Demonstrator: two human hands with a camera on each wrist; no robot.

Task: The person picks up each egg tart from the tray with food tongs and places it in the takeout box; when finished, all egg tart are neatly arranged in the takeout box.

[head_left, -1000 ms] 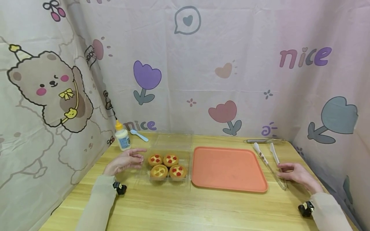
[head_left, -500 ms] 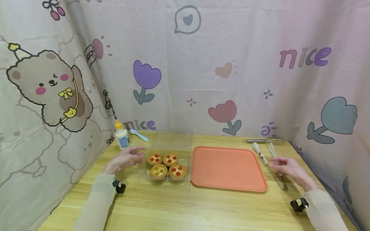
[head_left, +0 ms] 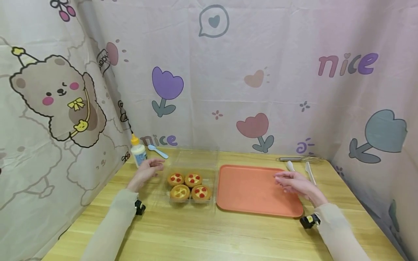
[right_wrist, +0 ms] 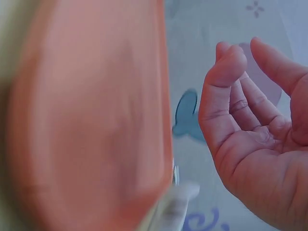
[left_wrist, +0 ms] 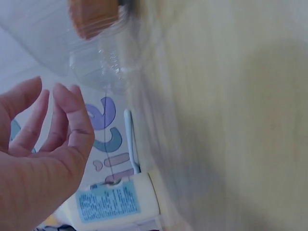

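My left hand (head_left: 147,174) hovers beside a clear plastic box (head_left: 197,159), its fingers loosely bent with nothing between them. In the box sit several small round tarts (head_left: 180,193), most topped with red pieces. My right hand (head_left: 297,184) hangs over the right side of an orange tray (head_left: 251,190); the right wrist view shows its relaxed fingers (right_wrist: 219,96) holding nothing. Behind that hand lie white-tipped tongs (head_left: 311,173), partly hidden by the hand and forearm. Near the left hand stands a white bottle (left_wrist: 113,202) with a yellow nozzle.
A light blue spoon (head_left: 158,151) lies on the wooden table (head_left: 209,235) behind the bottle. At the back right is a metal whisk (head_left: 294,159). Printed curtains (head_left: 209,83) enclose the table at the back and both sides.
My right hand has moved left from beside the tongs to over the tray's right side. My left hand has shifted slightly away from me, up toward the bottle. The tarts and tray stay put.
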